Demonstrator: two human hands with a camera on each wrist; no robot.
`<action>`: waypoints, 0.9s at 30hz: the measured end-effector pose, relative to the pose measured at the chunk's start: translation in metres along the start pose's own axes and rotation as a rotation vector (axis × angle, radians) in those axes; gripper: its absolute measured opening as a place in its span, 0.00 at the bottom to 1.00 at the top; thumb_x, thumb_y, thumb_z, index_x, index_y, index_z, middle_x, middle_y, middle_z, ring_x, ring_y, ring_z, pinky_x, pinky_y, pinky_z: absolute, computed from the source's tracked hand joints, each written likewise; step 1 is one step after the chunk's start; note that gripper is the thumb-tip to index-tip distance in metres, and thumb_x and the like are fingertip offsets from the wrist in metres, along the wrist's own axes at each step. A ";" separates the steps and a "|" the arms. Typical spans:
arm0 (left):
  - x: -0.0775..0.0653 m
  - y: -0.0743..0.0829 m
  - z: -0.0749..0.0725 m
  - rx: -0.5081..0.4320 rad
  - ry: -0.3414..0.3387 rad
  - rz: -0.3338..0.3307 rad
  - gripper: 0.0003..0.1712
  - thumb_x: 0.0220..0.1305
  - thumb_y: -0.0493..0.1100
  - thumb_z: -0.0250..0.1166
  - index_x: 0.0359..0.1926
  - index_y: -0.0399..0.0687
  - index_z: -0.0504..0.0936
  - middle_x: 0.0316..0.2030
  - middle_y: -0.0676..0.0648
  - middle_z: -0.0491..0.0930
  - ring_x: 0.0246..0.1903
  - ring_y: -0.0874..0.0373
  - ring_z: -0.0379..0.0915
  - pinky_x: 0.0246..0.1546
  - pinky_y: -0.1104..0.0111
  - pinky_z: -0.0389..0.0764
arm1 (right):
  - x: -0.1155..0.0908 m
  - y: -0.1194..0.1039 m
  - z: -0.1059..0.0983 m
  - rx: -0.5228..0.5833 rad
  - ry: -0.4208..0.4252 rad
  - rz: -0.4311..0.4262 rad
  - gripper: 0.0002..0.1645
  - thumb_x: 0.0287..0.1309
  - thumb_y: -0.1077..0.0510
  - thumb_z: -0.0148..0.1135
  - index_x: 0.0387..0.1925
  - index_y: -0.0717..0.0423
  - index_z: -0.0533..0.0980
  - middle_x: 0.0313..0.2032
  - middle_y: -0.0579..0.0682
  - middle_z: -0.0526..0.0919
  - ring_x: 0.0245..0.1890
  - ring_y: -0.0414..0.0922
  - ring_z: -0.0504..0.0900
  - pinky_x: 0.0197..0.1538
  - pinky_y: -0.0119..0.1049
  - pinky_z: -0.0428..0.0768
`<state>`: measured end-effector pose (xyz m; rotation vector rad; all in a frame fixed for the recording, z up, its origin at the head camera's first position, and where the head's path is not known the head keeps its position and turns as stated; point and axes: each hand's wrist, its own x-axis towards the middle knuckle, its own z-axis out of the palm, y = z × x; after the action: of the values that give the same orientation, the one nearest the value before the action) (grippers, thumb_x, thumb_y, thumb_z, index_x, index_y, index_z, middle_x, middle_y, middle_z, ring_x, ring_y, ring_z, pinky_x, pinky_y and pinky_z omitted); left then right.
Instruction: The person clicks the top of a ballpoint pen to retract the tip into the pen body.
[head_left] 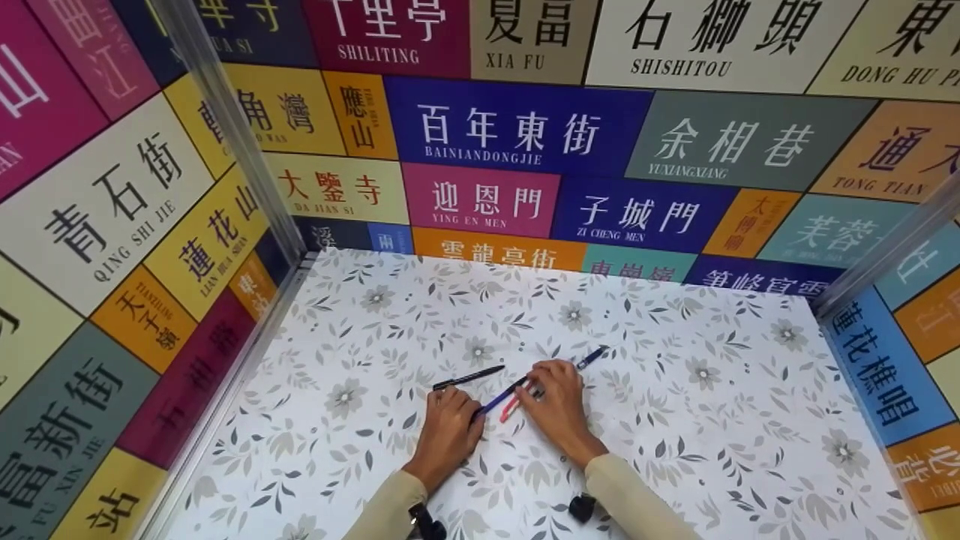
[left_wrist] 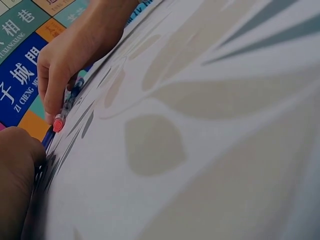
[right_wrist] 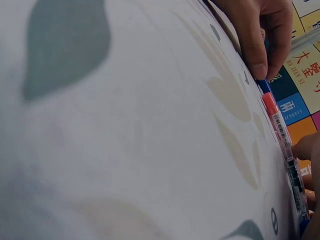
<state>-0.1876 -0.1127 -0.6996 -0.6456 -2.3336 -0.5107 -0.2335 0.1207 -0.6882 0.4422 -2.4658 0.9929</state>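
My left hand (head_left: 452,424) pinches one end of a blue pen (head_left: 496,400) close over the patterned table. The blue pen slants up toward my right hand (head_left: 556,401), whose curled fingers hold a clear-barrelled pen with a red end (right_wrist: 280,125). That red end points down toward my left hand, beside the blue pen. A dark blue pen tip (head_left: 592,357) sticks out beyond my right fingers; which pen it belongs to is hidden by the hand. Just past my left fingertips a black pen (head_left: 471,376) lies on the table.
A white table surface (head_left: 675,450) printed with grey flowers and leaves spreads under both hands. Upright panels with colourful place-name signs (head_left: 517,124) stand along the back and both sides. Clear strips (head_left: 247,150) run up the corners. Dark wrist devices (head_left: 581,508) sit by the sleeves.
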 end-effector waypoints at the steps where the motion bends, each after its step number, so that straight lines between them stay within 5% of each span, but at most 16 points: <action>1: 0.000 0.000 0.000 -0.005 0.002 -0.003 0.09 0.61 0.42 0.81 0.33 0.49 0.87 0.34 0.51 0.81 0.39 0.50 0.76 0.47 0.51 0.74 | 0.000 0.000 0.000 0.001 0.000 0.000 0.15 0.54 0.57 0.86 0.38 0.59 0.88 0.51 0.57 0.88 0.58 0.60 0.76 0.63 0.62 0.69; 27: 0.008 0.002 -0.013 -0.121 0.047 -0.062 0.07 0.63 0.38 0.80 0.36 0.48 0.87 0.34 0.52 0.81 0.40 0.52 0.77 0.46 0.55 0.73 | 0.003 -0.004 -0.003 0.007 0.014 -0.095 0.18 0.51 0.61 0.85 0.43 0.61 0.88 0.48 0.55 0.88 0.57 0.59 0.78 0.60 0.62 0.71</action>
<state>-0.1855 -0.1149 -0.6846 -0.6113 -2.2977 -0.6921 -0.2341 0.1197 -0.6827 0.5475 -2.4055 0.9636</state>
